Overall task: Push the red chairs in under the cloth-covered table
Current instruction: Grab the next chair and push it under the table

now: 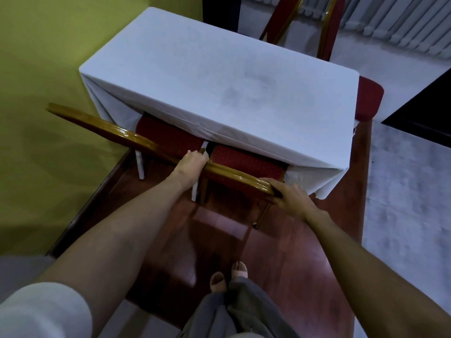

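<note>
1. Nearest: person's bare feet (229, 276) on the red-brown floor strip (292, 252), square to the table's long side. Stance is centred behind the right-hand chair, so a push goes straight in, as I read it.
2. Left hand (191, 160) is wrapped over the left end of the near chair's wooden top rail (234, 173), fingers curled over the far edge, clamped on it.
3. Right hand (290, 196) is closed on the rail's right end, fingers across the top, thumb side underneath. One hand per end likely keeps the chair from yawing as it slides.
4. Near red chair (246, 162): seat partly under the hanging cloth, back rail clear of the table edge. Judgement: partway in, more travel left.
5. Second red chair (168, 137) sits just left of it, seat also partly under the cloth, its gold-wood back rail (97, 123) angled out toward the yellow-green wall (36, 69). Looks skewed; probably needs straightening.
6. Cloth-covered table (219, 76): white cloth drapes over both long sides, bunched at the near corners where the seats go in. Snag risk there.
7. Third red chair (368, 98) at the right short end, seat edge showing beyond the cloth.
8. Far: another red chair frame (314, 25) behind the table, by white vertical blinds (402, 23).
9. Brands, labels, writing: none readable anywhere.
</note>
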